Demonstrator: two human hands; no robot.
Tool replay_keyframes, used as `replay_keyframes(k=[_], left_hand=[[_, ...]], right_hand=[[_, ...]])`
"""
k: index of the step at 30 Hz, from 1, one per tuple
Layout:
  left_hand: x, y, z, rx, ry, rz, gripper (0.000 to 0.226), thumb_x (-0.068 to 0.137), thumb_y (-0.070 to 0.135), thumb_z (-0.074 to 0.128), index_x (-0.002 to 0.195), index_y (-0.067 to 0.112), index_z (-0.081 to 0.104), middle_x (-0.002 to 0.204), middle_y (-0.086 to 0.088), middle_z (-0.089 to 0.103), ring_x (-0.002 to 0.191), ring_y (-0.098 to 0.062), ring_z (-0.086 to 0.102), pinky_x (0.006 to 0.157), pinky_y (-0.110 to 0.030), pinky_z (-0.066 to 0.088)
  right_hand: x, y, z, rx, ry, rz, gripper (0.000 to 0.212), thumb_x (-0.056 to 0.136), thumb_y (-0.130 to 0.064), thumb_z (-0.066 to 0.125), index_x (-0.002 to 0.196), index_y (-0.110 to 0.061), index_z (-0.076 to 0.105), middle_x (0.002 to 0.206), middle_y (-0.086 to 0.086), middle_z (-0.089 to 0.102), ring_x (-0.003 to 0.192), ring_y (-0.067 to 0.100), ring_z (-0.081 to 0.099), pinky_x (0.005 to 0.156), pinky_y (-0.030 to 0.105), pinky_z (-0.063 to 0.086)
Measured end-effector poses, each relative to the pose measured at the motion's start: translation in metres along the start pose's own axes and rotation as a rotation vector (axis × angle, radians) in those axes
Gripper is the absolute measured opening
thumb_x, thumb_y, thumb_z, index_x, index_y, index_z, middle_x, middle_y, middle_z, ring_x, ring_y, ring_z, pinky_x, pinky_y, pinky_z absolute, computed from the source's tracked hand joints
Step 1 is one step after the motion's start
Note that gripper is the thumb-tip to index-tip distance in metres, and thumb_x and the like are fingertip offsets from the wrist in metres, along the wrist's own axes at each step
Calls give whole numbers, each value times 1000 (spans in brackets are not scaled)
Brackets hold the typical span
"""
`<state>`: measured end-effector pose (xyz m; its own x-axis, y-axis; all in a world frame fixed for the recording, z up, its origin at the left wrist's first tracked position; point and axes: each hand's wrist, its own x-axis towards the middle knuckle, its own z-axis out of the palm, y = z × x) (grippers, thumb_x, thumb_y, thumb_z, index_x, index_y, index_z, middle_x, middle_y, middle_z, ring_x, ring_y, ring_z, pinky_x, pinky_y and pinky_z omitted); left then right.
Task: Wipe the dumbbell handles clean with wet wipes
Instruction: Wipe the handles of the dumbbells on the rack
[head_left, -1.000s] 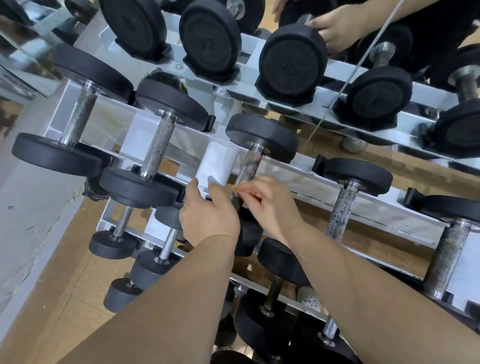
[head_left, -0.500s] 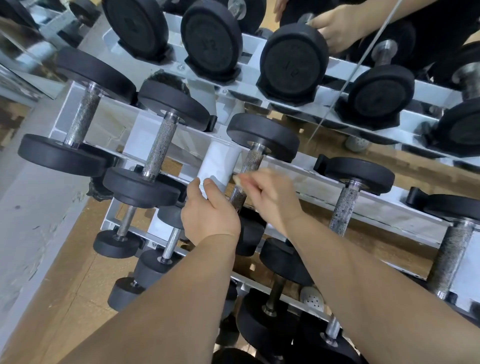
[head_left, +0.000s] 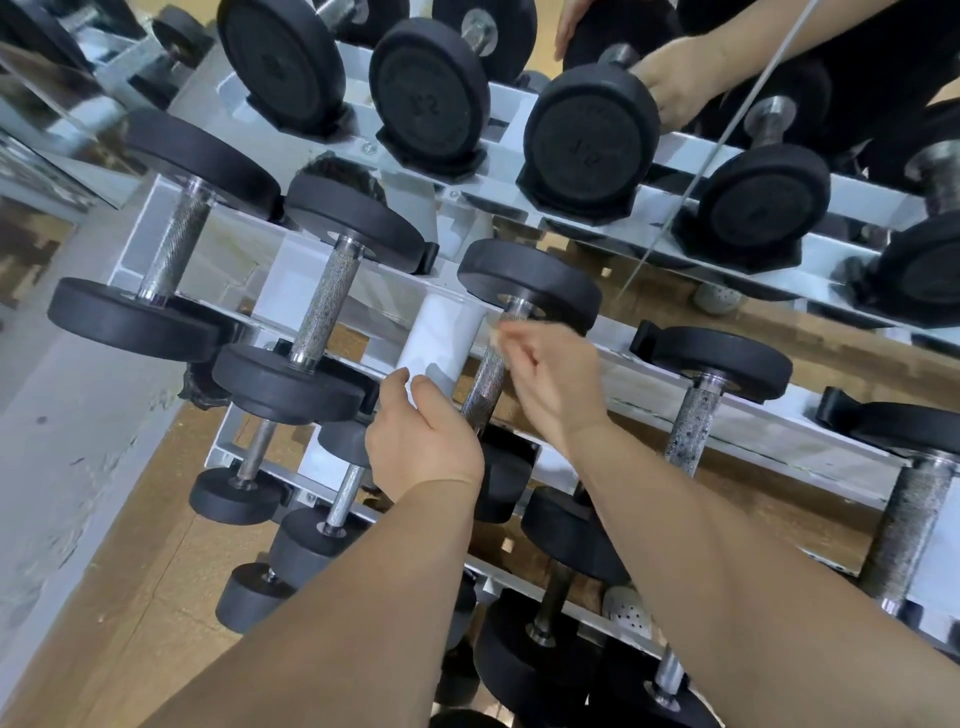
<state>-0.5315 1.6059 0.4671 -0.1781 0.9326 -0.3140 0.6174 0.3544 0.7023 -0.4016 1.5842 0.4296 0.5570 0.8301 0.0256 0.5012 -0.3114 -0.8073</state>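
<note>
Dumbbell handles (head_left: 169, 254) lay crosswise on the middle tier of the rack (head_left: 769, 415), with the heads propped on its rails so that each knurled bar hung bare and easy to reach from above. At the left, two dumbbells sat side by side with nothing on them. Beside the second one our left hand (head_left: 423, 447) gripped the near end of a white canister (head_left: 441, 338), thumb and fingers curled round it. It ran alongside the bars, and we judged it was held there to keep fresh wipes close to the working hand. Just right of it ran the third handle (head_left: 485, 387). Our right hand (head_left: 550, 379) hovered at its far end, fingertips pinching a small pale wipe (head_left: 496, 332). That spot was blurred, so we could not tell whether the wipe touched metal. Farther right, the speckled handles (head_left: 693, 421) looked dirtiest.
</note>
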Motion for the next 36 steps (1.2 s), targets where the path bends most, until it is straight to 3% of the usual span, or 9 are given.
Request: replay_keyframes(k=[3,7,10,16,19,23,28,33,36], left_hand=[[-1,2,-1,3,-1,-4,68,86,54,16,137,30,54,121,-7,67,117,-34,55,98,-51,47],[0,3,-2,5,-10,-1,67,87,51,17,139,30,53,126,-7,67,119,-33,55,98,-49,46],[0,1,-2,18,-11,14,67,87,51,16,139,29,53,123,-9,68,117,-36,56,95,-50,47],[2,4,-7,31,-62,17,70,86,49,19,141,21,52,130,-14,64,124,-37,50,98,-46,43],[-3,-2,-14,3,-132,68,69,86,46,30,144,14,50,139,-15,58,129,-35,47,108,-47,37],[-4,-24,-32,-21,-323,183,99,63,62,52,145,7,48,146,-17,47,136,-32,42,114,-44,34],[6,-38,-55,72,-577,179,127,60,53,84,160,10,20,161,-7,29,147,-18,28,101,-14,20],[-1,-42,-58,103,-486,317,104,68,51,87,145,1,38,143,-13,47,130,-26,43,100,-33,38],[-10,-45,-53,188,-473,355,121,68,61,82,159,10,20,158,-6,33,146,-24,30,117,-39,33]], right_hand=[[8,-1,3,91,180,141,20,97,-31,62,109,-24,77,90,-8,71,90,11,64,89,26,49],[-30,-6,2,22,-87,-119,14,95,-18,66,101,-15,78,85,-13,68,79,0,61,77,22,49],[-28,-1,1,-76,-184,-231,17,94,-20,65,104,-14,78,91,-1,73,85,11,66,81,24,52],[4,-7,1,-79,106,67,18,95,-31,64,109,-29,76,99,-3,72,92,12,62,88,21,46],[-21,-12,5,-138,-80,34,19,95,-29,64,111,-27,75,105,-7,73,96,11,65,94,28,51],[-41,-16,-4,-215,-349,-110,20,93,-22,67,111,-23,76,106,-3,74,99,15,67,91,30,51],[-8,-27,-14,-308,-23,-101,15,93,-24,65,99,-20,77,94,1,75,90,23,67,81,34,53],[-17,-30,-6,-305,-28,17,17,94,-29,65,106,-25,77,96,-5,75,90,16,67,82,29,52],[-30,-34,-11,-364,-243,-109,17,92,-25,69,106,-21,78,95,-3,76,88,16,69,80,29,54]])
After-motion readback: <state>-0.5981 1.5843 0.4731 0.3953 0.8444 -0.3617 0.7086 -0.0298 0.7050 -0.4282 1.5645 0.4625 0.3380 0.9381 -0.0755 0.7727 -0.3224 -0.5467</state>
